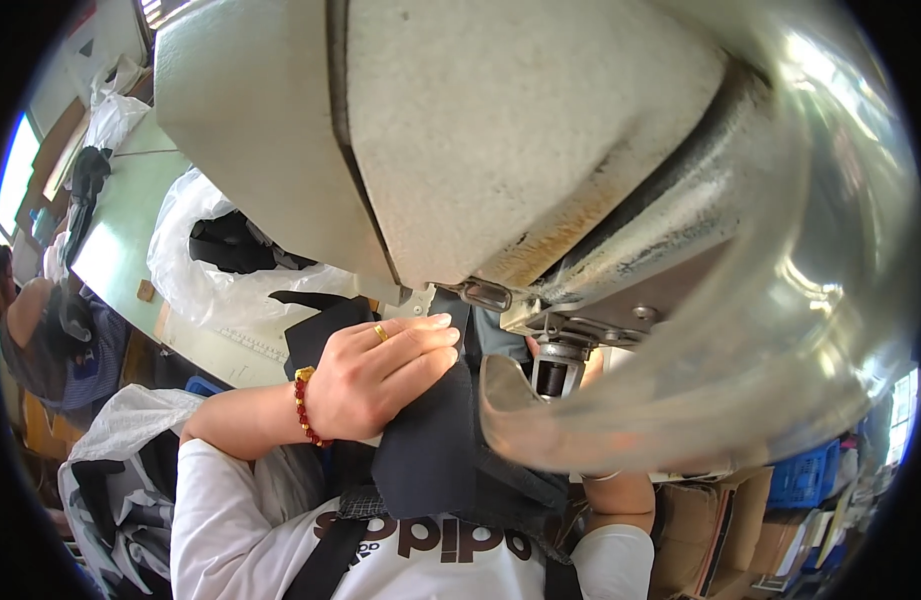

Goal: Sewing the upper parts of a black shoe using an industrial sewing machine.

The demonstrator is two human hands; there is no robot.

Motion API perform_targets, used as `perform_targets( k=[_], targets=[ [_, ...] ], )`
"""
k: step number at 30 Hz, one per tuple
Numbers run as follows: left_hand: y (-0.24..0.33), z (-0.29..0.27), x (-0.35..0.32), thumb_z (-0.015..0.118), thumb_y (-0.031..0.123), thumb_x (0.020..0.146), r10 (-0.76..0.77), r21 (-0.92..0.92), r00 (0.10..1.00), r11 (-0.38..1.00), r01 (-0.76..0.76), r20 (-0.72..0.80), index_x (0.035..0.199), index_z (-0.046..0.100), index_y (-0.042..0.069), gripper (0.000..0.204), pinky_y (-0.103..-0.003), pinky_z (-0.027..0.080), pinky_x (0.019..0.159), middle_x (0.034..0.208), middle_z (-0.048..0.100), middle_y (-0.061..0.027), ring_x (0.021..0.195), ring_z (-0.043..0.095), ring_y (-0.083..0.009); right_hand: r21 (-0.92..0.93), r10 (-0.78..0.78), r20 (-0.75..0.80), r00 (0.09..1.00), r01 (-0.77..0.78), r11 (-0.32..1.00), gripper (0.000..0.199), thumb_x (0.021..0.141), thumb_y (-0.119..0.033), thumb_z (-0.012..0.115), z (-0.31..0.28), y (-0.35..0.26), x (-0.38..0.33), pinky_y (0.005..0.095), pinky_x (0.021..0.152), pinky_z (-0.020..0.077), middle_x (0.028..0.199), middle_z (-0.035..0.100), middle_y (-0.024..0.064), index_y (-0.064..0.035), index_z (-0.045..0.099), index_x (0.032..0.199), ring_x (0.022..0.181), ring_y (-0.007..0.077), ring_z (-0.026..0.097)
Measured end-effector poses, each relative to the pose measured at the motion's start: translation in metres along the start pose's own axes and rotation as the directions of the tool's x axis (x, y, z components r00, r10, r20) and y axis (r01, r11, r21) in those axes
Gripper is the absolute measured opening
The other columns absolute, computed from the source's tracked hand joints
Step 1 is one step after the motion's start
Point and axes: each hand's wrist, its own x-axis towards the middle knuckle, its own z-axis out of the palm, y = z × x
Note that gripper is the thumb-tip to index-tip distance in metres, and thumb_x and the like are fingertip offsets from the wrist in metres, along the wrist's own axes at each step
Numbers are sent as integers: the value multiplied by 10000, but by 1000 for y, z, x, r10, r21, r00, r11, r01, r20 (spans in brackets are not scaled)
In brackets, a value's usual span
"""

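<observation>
Fabric (425, 450), dark grey, hangs at centre of frame below the sewing machine (520, 140). Left hand (380, 375): fingers together, slightly bent, laid across the fabric's upper part; thumb hidden, so a grip cannot be confirmed. Right hand (592, 368): mostly obscured by the machine; finger state cannot be determined. Plastic bag (180, 235) with dark cloth: upper left. Cardboard box (685, 540): lower right.

low and right of the fingers (412, 368) are a cardboard box (688, 540) and a blue crate (802, 478); well left, another person (108, 340).
</observation>
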Motion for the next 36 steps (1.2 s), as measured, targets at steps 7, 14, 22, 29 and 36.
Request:
perform_targets(
  k=[7,14,22,29,36],
  targets=[
    [-13,2,-3,716,131,798,-14,-53,1000,998,13,-23,1041,702,-32,293,-375,603,790,1110,738,-174,1072,745,-327,206,-74,27,997,67,976,765,1098,-609,383,-2,7,6,452,1157,497,1500,558,191,-20,388,1587,1334,297,592],
    [-5,17,-13,795,142,728,-315,-136,929,947,292,-196,1082,772,103,357,-372,510,704,942,617,-85,798,617,-304,744,-198,253,947,-60,665,683,1121,-511,393,-9,23,8,420,1225,409,1548,497,167,-13,367,1587,1421,287,501],
    [10,6,-5,815,133,730,-311,14,950,950,311,-3,1091,736,89,373,-360,490,632,951,579,-102,740,599,-253,-481,-231,-124,965,145,865,443,1063,-292,515,13,16,1,423,1090,498,1334,618,133,-20,523,1413,1224,275,610],
    [-1,2,-12,810,121,724,-263,-203,965,946,254,-18,1187,726,36,479,-340,456,542,881,499,-89,646,552,-223,-697,-360,-93,928,198,690,338,974,-153,666,24,-6,11,417,1042,493,1212,664,91,-46,628,1293,1127,265,629],
    [-9,-16,-10,776,130,732,-71,-23,990,997,74,120,1257,724,2,543,-337,419,483,778,431,-55,567,513,-200,-857,-713,-276,645,171,486,164,858,93,699,25,20,26,406,773,552,930,697,191,84,731,1018,839,348,685]
  ],
)
